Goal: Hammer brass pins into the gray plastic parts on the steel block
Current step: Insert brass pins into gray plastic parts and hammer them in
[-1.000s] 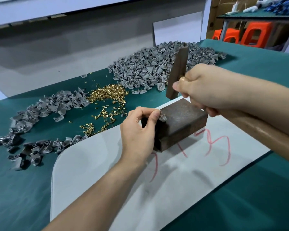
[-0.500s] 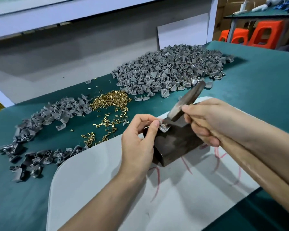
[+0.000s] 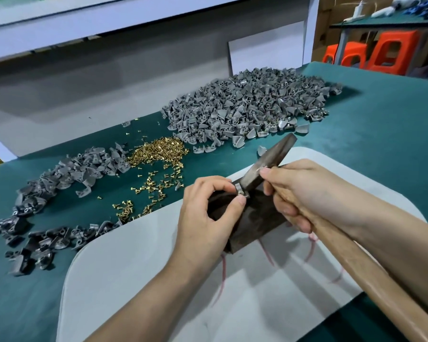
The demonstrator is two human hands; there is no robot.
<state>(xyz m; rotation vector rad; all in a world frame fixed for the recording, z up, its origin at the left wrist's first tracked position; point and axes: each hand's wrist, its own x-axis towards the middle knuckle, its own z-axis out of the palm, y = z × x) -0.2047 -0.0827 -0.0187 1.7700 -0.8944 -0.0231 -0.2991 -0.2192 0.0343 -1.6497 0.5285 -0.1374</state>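
A dark steel block (image 3: 255,218) lies on a white board (image 3: 143,262). My left hand (image 3: 208,208) pinches a small gray plastic part (image 3: 240,191) against the block's top left corner. My right hand (image 3: 304,193) grips a wooden-handled hammer (image 3: 267,164) close to its head, and the head's lower end rests on the part. A heap of brass pins (image 3: 158,154) lies on the green mat beyond the block.
A large pile of gray parts (image 3: 247,107) sits at the back right of the green mat (image 3: 381,134). A smaller pile (image 3: 67,174) and a darker row of parts (image 3: 47,240) lie at the left. Orange stools (image 3: 391,53) stand beyond the table.
The hammer head, raised upright a second ago, has swung down onto the gray part on the block. My left hand has kept its pinch on the part.
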